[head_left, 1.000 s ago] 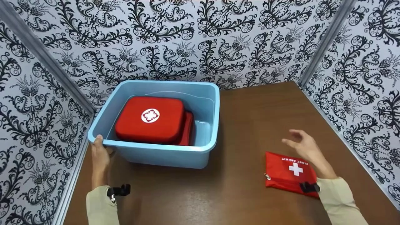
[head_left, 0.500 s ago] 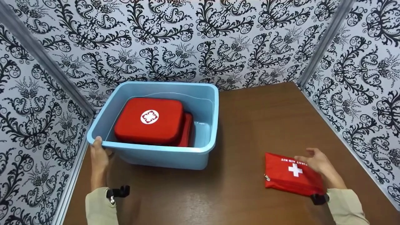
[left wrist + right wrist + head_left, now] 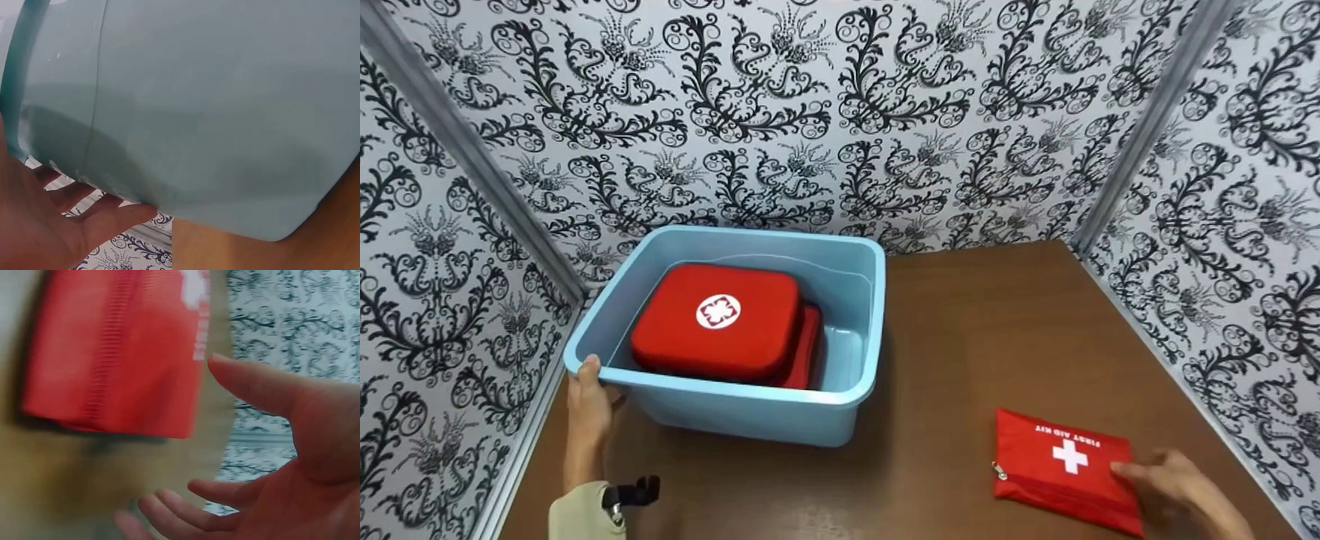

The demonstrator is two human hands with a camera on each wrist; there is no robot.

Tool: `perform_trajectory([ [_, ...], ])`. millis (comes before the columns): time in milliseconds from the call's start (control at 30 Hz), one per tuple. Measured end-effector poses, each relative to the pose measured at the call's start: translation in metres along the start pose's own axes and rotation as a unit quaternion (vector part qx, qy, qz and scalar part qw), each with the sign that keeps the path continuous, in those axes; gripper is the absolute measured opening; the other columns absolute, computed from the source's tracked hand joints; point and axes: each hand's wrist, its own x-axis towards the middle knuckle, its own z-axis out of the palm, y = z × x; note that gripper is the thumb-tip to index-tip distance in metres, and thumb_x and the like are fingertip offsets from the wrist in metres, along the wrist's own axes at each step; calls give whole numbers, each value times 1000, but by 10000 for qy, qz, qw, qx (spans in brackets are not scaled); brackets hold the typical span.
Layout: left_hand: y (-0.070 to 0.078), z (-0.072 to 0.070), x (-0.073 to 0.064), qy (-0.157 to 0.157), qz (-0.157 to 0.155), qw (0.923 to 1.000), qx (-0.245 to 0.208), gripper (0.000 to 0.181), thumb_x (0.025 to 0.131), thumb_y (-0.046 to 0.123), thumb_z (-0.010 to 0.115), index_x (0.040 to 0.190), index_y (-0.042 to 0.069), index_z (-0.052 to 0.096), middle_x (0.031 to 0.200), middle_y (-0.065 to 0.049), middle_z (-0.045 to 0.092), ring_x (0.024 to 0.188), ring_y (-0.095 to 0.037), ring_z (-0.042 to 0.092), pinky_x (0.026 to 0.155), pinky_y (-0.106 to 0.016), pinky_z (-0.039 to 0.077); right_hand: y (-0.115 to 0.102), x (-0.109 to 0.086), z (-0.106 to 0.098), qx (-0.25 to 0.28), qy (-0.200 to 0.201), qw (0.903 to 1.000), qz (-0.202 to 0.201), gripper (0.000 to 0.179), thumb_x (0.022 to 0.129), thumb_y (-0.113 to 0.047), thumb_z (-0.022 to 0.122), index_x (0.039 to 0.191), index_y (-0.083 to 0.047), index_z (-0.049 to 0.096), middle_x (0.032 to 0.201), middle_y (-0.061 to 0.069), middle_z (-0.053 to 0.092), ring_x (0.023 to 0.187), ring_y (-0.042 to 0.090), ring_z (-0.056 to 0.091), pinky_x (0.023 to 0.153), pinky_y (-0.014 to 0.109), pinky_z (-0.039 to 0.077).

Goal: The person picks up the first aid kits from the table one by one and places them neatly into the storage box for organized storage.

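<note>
A light blue plastic bin (image 3: 742, 416) stands at the left of the table. My left hand (image 3: 589, 409) grips its front left corner, thumb over the rim; the left wrist view shows fingers spread along the bin wall (image 3: 214, 135). Inside the bin lies a red hard-shell first aid case (image 3: 705, 341) with a white round emblem, on top of another red item (image 3: 808, 349), mostly covered. At the right, a flat red zippered first aid pouch (image 3: 1042, 461) lies on the table. My right hand (image 3: 1174, 476) is at its right end, thumb and fingers apart, as the right wrist view shows.
The brown wooden table (image 3: 952, 337) extends between bin and pouch. Patterned wall panels (image 3: 840, 135) enclose it at the back and both sides, joined by grey corner strips. The bin stands near the back and left panels.
My right hand has moved right and nearer to me, from above the pouch to its right end. The view has tilted up slightly. My left hand keeps its place on the bin.
</note>
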Motion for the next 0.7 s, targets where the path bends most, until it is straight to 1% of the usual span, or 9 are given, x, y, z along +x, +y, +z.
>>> perform_trajectory([
  [67,1,2,0,37,-18,10000,-26,66,105,44,21,162,14,5,167,-18,10,150,-35,16,119,-62,23,2,1,5,250,-91,9996,50,102,90,-44,69,136,30,16,126,50,40,105,51,58,91,53,55],
  [133,1,2,0,97,1,9999,71,65,105,43,20,161,13,7,166,-19,13,149,-35,17,121,-60,22,3,4,10,642,-116,9978,83,100,89,-39,72,136,30,17,121,47,48,95,37,65,84,46,58],
  [267,1,2,1,156,53,9996,249,64,105,43,19,160,10,11,164,-21,18,148,-36,19,122,-56,20,0,9,18,1216,-87,9925,120,98,89,-29,74,140,29,14,121,43,52,90,25,68,82,41,60],
  [300,1,3,1,129,56,9997,214,64,105,43,19,160,10,11,164,-22,18,148,-37,19,122,-58,21,-1,10,19,1236,-53,9922,122,97,88,-28,74,140,29,15,119,42,53,88,22,67,80,39,60],
  [367,1,3,2,103,30,9998,141,65,105,43,20,160,11,10,165,-22,17,148,-37,19,120,-60,22,-3,11,20,1369,-23,9904,164,96,88,-27,75,140,29,16,114,38,58,85,19,67,77,36,60],
  [433,2,3,1,112,16,9999,118,65,105,43,20,161,11,9,165,-22,16,149,-38,19,121,-60,22,-4,12,21,1557,-37,9877,152,91,88,-25,74,137,28,20,105,29,64,82,17,67,75,36,61],
  [567,2,2,0,193,-28,9997,166,66,105,45,21,160,11,11,165,-22,19,148,-37,20,123,-57,20,-6,11,23,1963,-128,9804,87,69,89,-22,73,125,22,33,90,10,70,78,18,69,74,37,62],
  [667,1,2,-1,233,43,9995,186,67,105,47,22,160,9,13,163,-24,20,147,-38,21,124,-56,19,-5,10,23,2176,-311,9755,-64,56,91,-20,70,120,16,40,86,3,72,78,20,72,74,38,62],
  [700,0,2,-1,296,60,9993,203,67,105,47,23,159,9,15,162,-25,22,146,-38,23,122,-55,24,-5,10,22,2229,-401,9739,-133,54,92,-20,69,121,16,40,87,2,73,79,20,72,74,38,62],
])
